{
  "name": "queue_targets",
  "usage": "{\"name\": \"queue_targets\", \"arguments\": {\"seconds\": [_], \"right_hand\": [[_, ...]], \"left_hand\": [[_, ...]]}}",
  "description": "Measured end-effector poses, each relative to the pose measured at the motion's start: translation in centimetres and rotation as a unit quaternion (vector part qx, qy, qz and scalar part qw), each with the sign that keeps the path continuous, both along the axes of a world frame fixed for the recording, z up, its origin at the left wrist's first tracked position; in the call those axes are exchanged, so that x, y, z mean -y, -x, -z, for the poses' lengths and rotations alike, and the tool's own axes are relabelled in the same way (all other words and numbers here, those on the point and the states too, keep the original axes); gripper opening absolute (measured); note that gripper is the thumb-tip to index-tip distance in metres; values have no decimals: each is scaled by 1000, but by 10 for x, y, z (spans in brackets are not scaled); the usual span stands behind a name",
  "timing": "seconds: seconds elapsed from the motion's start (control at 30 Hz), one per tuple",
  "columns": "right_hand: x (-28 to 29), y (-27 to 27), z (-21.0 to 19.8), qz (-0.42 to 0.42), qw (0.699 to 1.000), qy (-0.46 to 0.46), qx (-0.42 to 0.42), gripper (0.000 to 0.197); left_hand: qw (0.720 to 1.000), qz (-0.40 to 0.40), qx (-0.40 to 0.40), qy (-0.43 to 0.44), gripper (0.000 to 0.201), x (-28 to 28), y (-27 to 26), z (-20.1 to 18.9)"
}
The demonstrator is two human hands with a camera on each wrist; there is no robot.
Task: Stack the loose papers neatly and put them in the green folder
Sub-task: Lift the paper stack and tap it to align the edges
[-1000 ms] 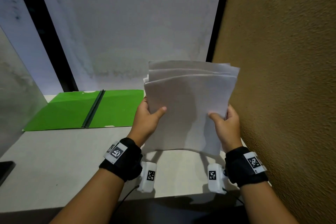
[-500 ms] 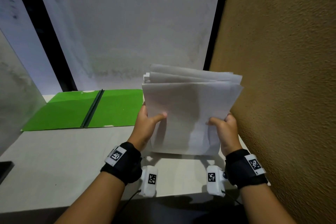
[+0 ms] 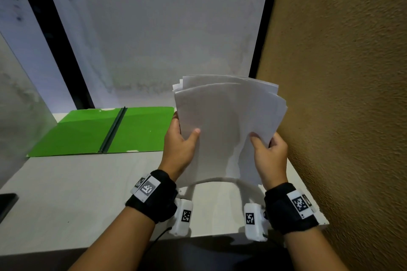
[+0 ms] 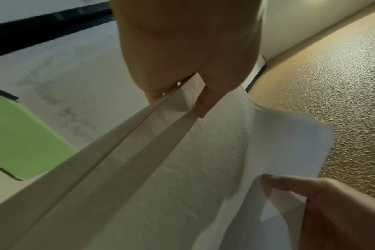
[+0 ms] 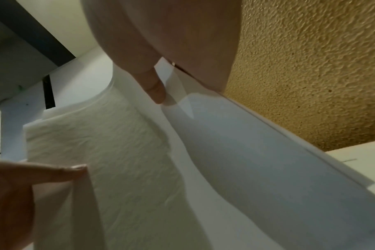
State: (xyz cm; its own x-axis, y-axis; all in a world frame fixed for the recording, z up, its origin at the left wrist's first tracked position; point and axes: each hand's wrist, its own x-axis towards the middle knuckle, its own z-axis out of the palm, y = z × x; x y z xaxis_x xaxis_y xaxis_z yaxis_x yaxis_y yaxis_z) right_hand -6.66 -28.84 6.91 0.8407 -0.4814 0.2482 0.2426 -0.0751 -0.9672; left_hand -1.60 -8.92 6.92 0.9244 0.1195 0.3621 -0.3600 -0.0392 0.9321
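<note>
A bundle of white papers (image 3: 226, 125) stands upright over the desk's right side, its top edges uneven and its bottom edge bowed. My left hand (image 3: 180, 145) grips the bundle's left edge, thumb across the front sheet. My right hand (image 3: 267, 152) grips the right edge, thumb in front. The left wrist view shows the papers (image 4: 161, 160) pinched by my left hand (image 4: 182, 94). The right wrist view shows the papers (image 5: 139, 152) bent under my right hand (image 5: 161, 84). The green folder (image 3: 99, 132) lies open and flat at the back left of the desk.
The pale desk (image 3: 77, 193) has its front edge near my wrists. A textured tan wall (image 3: 341, 116) stands close on the right. A grey panel (image 3: 17, 116) closes the left side. A dark object (image 3: 6, 202) sits at the desk's left front edge.
The bundle dropped lower, then tilted slightly right and bowed at the bottom. Both hands stayed on its edges, the right thumb shifting in front.
</note>
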Motion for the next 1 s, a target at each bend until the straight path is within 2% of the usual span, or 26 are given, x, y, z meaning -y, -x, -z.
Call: {"name": "queue_targets", "arguments": {"seconds": [0.1, 0.2, 0.43, 0.57, 0.63, 0.73, 0.8, 0.87, 1.0], "right_hand": [[0, 4, 1, 0, 999, -37, -3, 26], [5, 7, 3, -13, 998, -67, -10, 39], [7, 6, -5, -32, 998, -46, 5, 42], [6, 8, -4, -32, 998, -41, 20, 49], [7, 7, 2, -35, 998, -45, 8, 53], [9, 6, 12, -48, 998, -40, -22, 48], [9, 7, 18, -52, 998, -29, -34, 42], [6, 9, 19, -41, 999, -16, -28, 37], [-6, 13, 4, 0, 999, 18, 38, 34]], "left_hand": [[1000, 7, -7, 10, 47, -1, 3, 4], [1000, 24, -1, 15, 58, -5, 8, 4], [999, 28, 35, -20, 92, -5, 7, -11], [998, 39, 32, -34, 101, -7, 8, -9], [999, 52, -2, -11, 96, -9, 8, -2], [998, 56, -38, 14, 68, -13, 9, 11], [998, 47, -51, 4, 56, -13, 12, 16], [998, 35, -47, 2, 50, -12, 16, 17], [999, -25, 18, 13, 46, -5, 17, 3]]}}
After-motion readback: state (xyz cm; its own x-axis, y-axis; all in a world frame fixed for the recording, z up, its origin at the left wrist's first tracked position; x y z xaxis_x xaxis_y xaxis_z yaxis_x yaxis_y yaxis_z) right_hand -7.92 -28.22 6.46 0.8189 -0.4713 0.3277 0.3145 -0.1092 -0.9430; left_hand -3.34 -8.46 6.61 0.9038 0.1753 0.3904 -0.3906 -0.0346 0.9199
